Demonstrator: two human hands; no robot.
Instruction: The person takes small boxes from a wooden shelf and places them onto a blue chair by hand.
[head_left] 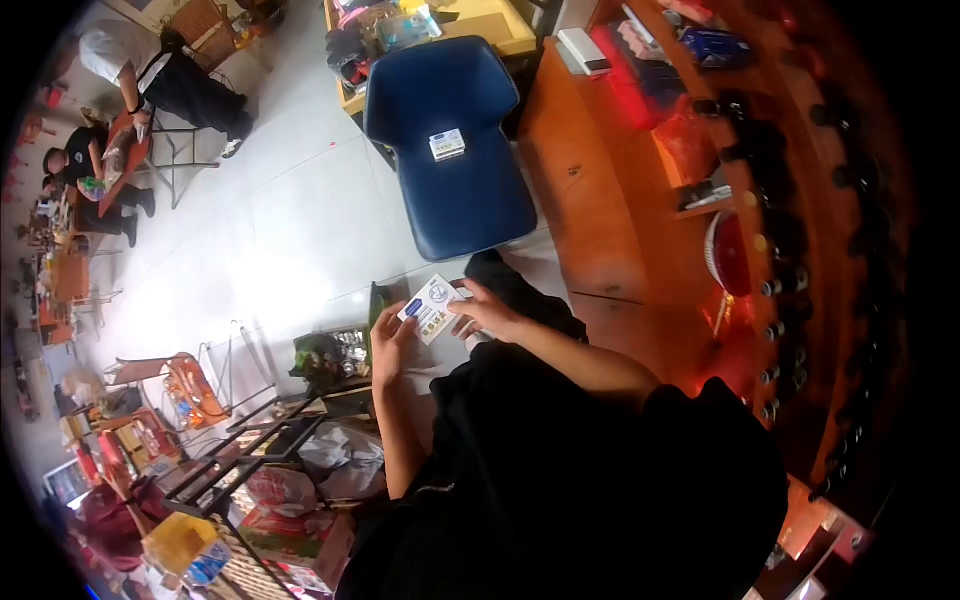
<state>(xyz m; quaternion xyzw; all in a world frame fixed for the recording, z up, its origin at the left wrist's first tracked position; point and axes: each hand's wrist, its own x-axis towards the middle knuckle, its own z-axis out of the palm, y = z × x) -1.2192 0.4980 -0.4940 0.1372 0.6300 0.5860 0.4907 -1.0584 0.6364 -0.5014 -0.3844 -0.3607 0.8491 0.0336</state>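
A white card or flat packet (432, 308) with a blue label and a row of small pictures is held between both hands, in front of the body. My left hand (389, 338) grips its left edge, thumb on the face. My right hand (482, 310) pinches its right side, the thumb on top and the other fingers partly hidden. Beyond the hands stands a dark blue chair (465, 200). On its seat lies a small stack of similar white cards or packets (447, 145).
Wooden shelving (620, 190) with many dark bottles curves along the right. A yellow table (490, 22) with bags stands behind the chair. At lower left are a dark metal frame (215, 465) and a cardboard box (290, 535). Several people are at the left, one standing (185, 85).
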